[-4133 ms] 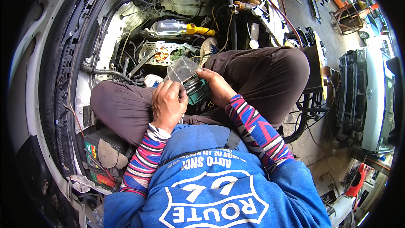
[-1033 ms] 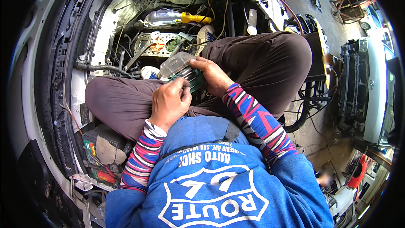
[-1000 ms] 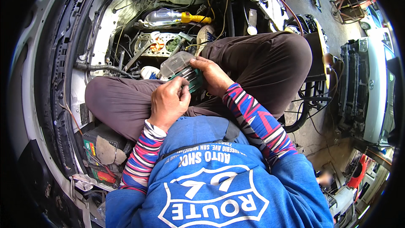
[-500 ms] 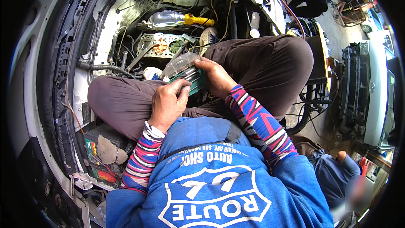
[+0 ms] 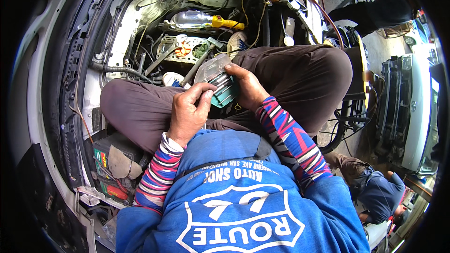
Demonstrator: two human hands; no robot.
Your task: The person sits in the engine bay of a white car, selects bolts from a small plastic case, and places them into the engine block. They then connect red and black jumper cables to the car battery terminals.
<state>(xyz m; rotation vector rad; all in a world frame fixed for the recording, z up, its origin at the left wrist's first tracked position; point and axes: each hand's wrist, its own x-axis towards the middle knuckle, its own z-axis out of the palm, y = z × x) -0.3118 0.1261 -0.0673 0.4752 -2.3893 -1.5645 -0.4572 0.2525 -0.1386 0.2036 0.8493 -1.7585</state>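
Green case [image 5: 224, 99]: right hand [image 5: 247, 88] clasping, left hand [image 5: 188, 113] loosely curled, touching.

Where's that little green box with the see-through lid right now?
Near the middle of the head view, the small green case with its clear plastic lid is in the person's right hand, with the left hand at its left side.

the small box [image 5: 223, 99] is teal green with a clear, colourless lid [image 5: 209, 69], and its rods [image 5: 224, 87] are silver-grey. both sleeves [image 5: 291, 133] carry jagged stripes of blue, pinkish red, white and black. the shirt [image 5: 220, 152] is bright blue with white print, the trousers [image 5: 300, 68] dark brown. the lamp handle [image 5: 227, 23] is yellow, one rag [image 5: 183, 49] orange-red, another [image 5: 202, 49] green, the parked car [image 5: 414, 117] white.
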